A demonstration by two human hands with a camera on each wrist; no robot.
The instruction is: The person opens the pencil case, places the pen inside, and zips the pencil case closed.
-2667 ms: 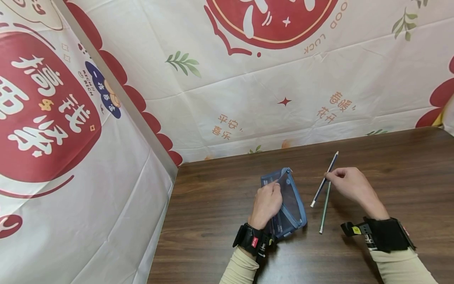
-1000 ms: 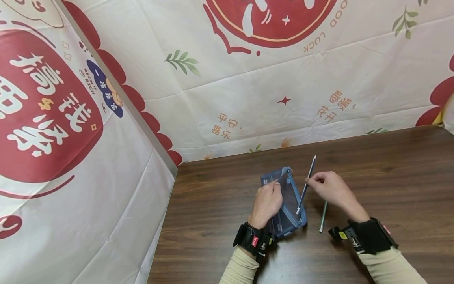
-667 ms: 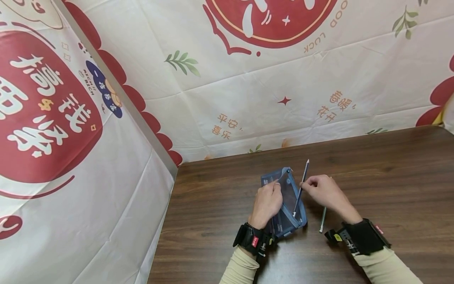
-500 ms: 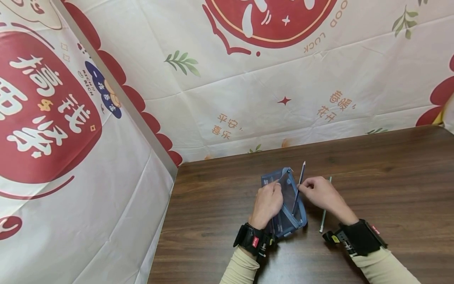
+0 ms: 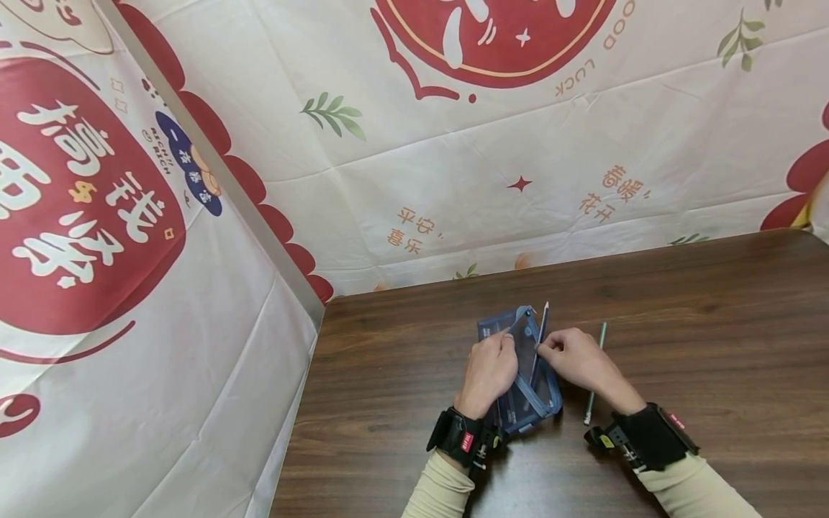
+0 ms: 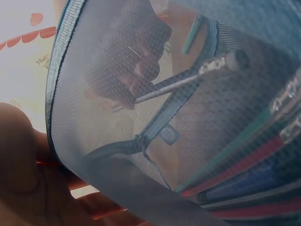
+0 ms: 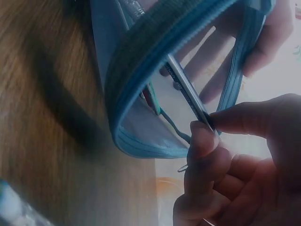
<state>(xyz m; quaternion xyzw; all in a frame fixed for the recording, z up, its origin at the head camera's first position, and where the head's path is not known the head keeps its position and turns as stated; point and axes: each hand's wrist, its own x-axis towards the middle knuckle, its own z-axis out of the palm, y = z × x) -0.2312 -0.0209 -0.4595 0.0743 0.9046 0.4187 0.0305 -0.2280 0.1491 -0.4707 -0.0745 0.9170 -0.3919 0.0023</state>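
A blue mesh pencil case, unzipped, lies on the table, and my left hand grips its edge. Between thumb and fingers my right hand pinches a dark pencil. The right wrist view shows this pencil passing through the zip opening, its lower part inside the case. Seen through the mesh in the left wrist view, its eraser end points inward. Several other pencils, among them a red one, are inside the case. On the table right of the case lies a green pencil.
Brown wood-grain table surrounds the case. A printed white cloth hangs behind it, and another cloth panel stands along the left side. The green pencil is close beside my right wrist strap.
My right hand has carried the dark pencil leftward from beside the green pencil, and its eraser end has gone into the case. The green pencil lies uncovered. My left hand stays in place.
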